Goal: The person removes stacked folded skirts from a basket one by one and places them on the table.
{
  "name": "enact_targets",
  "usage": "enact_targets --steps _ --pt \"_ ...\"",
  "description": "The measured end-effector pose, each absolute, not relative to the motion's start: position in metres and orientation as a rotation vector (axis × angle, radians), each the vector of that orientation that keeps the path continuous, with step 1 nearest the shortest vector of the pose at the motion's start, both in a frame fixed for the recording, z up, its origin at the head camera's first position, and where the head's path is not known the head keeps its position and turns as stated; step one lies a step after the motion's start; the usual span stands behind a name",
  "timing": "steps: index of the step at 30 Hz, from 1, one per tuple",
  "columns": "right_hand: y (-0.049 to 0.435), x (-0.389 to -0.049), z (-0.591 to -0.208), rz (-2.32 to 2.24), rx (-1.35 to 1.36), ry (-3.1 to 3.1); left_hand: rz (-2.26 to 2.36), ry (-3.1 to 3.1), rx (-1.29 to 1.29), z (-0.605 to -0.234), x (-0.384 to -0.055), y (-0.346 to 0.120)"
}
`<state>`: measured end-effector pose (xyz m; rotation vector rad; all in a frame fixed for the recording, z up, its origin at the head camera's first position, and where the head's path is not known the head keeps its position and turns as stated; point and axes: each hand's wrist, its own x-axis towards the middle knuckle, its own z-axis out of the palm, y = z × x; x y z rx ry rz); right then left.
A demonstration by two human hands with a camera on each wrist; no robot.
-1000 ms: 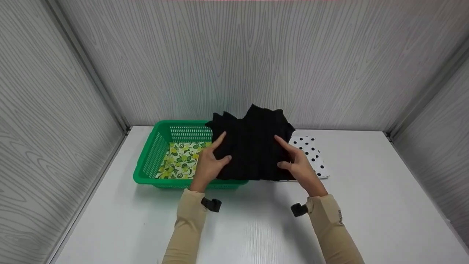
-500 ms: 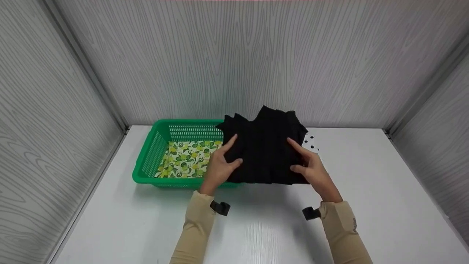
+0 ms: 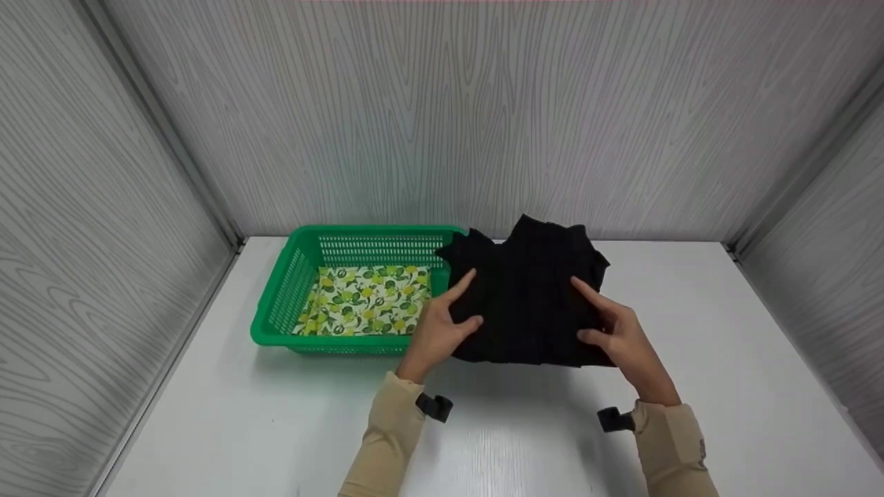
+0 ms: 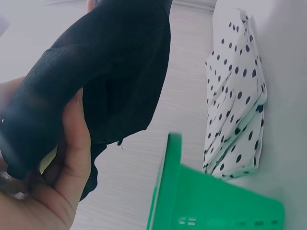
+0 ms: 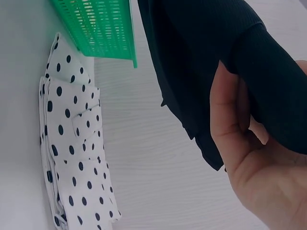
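A folded black garment of ribbed-looking cloth with a jagged far edge is held up in both hands, right of the basket. My left hand grips its left side, thumb and index finger on the near face. The right side is gripped the same way by my right hand. In both wrist views the remaining fingers curl behind the cloth. Folded white cloth with black dots lies on the table behind the garment, which hides it in the head view.
A green plastic basket stands on the left of the white table. Inside it lies folded cloth with a lemon print. Grey wood-grain panels close off the back and both sides.
Both hands have carried the black garment to the right and nearer, away from over the basket. More of the lemon-print cloth shows, and the dotted cloth has become covered in the head view.
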<state>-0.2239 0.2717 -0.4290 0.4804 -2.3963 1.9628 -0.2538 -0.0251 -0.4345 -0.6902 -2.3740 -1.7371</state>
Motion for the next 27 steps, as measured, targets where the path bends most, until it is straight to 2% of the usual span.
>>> enact_targets --steps 16,27 --pt "0.298 -0.191 -0.443 1.840 0.483 -2.440 -1.790 -2.418 -0.810 -0.449 -0.233 -0.004" --pt "0.314 -0.167 -0.462 1.817 0.455 -2.566 -1.740 -2.548 -0.890 -0.473 -0.214 -0.001"
